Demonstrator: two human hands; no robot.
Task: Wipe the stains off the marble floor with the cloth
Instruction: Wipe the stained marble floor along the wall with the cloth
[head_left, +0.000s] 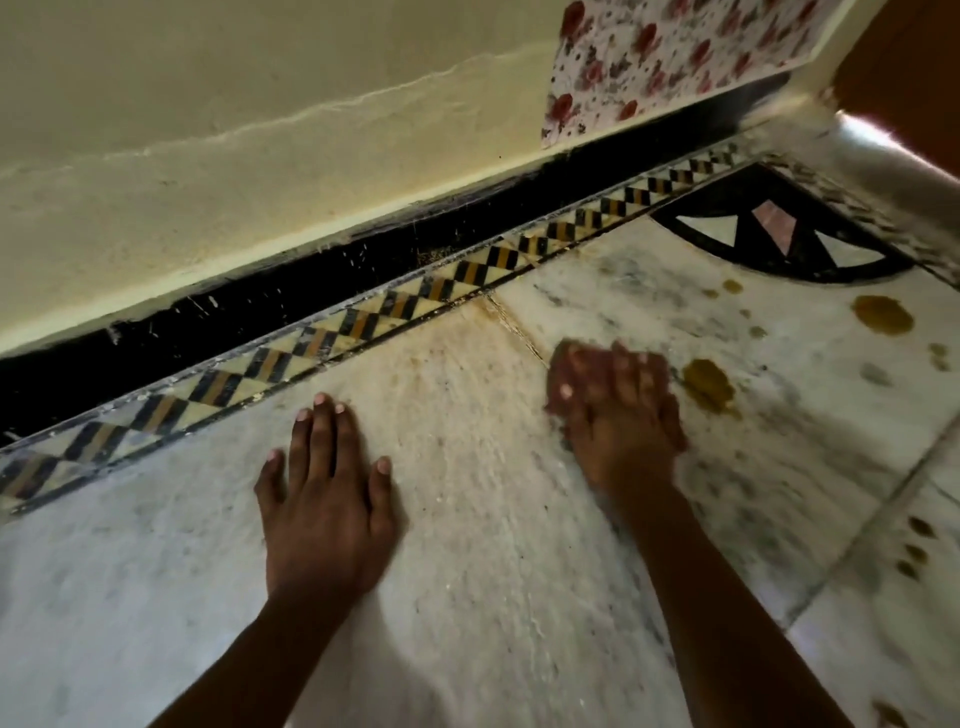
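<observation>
Hands (467, 457) flat; stains (709, 387) beside the right.

Two hands rest on the marble floor (467, 519): the left hand (324, 499) and the right hand (613, 410). Two large yellow-brown stains show, one (707, 385) beside the right hand and another (882, 315) farther off. Several smaller spots dot the floor, too blurred to count exactly.

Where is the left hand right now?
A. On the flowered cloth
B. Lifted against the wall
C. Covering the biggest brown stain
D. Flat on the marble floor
D: the left hand lies palm down with fingers spread on the floor, away from the stains.
</observation>
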